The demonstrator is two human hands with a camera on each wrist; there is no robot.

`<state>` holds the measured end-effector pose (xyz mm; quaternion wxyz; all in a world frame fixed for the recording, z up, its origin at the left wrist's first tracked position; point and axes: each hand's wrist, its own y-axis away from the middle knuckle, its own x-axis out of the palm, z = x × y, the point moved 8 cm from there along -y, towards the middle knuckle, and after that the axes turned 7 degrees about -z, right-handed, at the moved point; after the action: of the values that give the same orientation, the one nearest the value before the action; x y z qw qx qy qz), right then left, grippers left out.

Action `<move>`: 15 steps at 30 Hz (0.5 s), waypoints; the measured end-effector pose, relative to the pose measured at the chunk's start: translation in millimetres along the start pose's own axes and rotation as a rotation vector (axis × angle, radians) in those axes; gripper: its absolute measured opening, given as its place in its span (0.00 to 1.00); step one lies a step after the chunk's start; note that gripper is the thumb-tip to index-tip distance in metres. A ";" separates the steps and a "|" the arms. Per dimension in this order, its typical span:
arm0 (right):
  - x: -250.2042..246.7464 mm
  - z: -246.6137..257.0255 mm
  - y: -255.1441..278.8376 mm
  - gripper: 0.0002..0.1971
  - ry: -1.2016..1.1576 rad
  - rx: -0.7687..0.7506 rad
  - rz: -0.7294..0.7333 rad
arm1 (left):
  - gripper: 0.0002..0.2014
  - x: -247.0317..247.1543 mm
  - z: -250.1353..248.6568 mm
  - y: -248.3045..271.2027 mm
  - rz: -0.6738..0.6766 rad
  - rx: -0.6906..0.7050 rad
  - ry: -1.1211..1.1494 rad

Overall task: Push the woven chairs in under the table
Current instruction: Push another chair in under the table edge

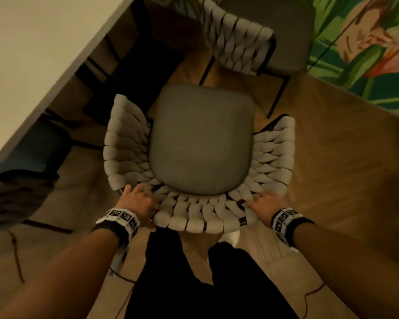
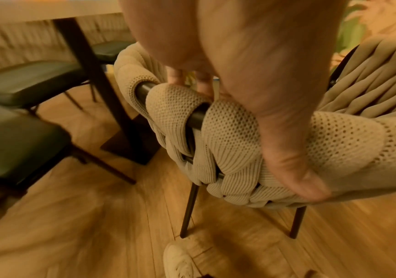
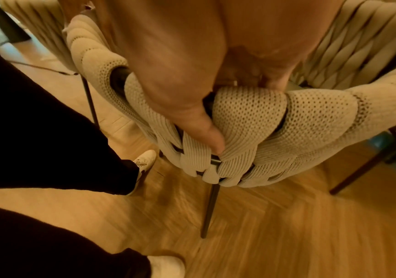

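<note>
1. Now both hands clamp the woven chair [image 1: 200, 143] by its curved backrest: the left hand [image 1: 138, 201] on its left rear rim, the right hand [image 1: 266, 202] on its right rear rim.
2. Ahead-left of that chair lies the table [image 1: 44, 54] edge, apart from the seat.
3. Beyond it stands a second woven chair [image 1: 237, 40].

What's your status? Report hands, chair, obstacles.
Both hands, left and right, grip chair back. Seat outside table. Second chair close ahead.
</note>
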<state>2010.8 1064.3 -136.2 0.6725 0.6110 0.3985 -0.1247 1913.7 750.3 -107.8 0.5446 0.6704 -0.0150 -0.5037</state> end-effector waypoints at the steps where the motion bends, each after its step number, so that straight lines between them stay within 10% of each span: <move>1: -2.5 -9.5 -3.1 0.22 0.039 -0.018 0.000 | 0.36 3.5 -8.0 4.4 0.002 -0.027 0.041; 15: -84.8 -94.0 -93.9 0.20 0.416 -0.318 -0.159 | 0.39 11.7 -65.3 6.0 0.048 -0.332 0.476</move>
<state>1858.0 1103.0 -139.7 0.6518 0.4771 0.5893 0.0153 1967.8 787.8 -117.6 0.6467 0.6709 0.1799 -0.3151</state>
